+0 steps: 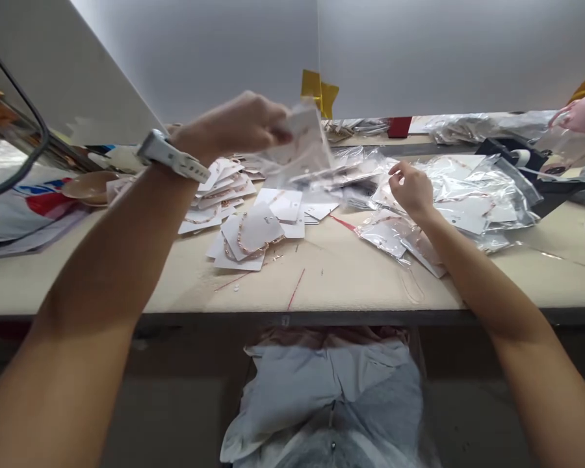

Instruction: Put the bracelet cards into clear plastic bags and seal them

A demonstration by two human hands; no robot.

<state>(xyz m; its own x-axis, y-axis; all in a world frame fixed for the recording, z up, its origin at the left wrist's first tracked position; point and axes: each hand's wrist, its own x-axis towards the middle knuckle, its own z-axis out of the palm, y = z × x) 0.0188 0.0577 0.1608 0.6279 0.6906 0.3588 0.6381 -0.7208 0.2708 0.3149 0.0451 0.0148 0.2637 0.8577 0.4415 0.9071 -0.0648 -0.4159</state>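
Note:
My left hand (pixel 247 129), with a watch on the wrist, is raised over the back of the table. It is closed on a clear plastic bag (pixel 305 140) with a white card in it, blurred by motion. Low over a heap of bagged jewelry cards, my right hand (pixel 412 188) has its fingers loosely bent and apart, with no held thing visible. Bagged cards (pixel 390 234) lie just below it. White cards with beaded bracelets (pixel 253 234) lie unbagged at the table's middle. Behind them is a stack of similar cards (pixel 224 185).
More bagged cards (pixel 478 195) spread to the right, beside a black box (pixel 560 192). Loose red strings (pixel 296 289) lie near the front edge. A tan bowl (pixel 90 187) is at the left, near a hanging grey cable (pixel 34 156). Yellow tape (pixel 320 94) sticks to the back panel.

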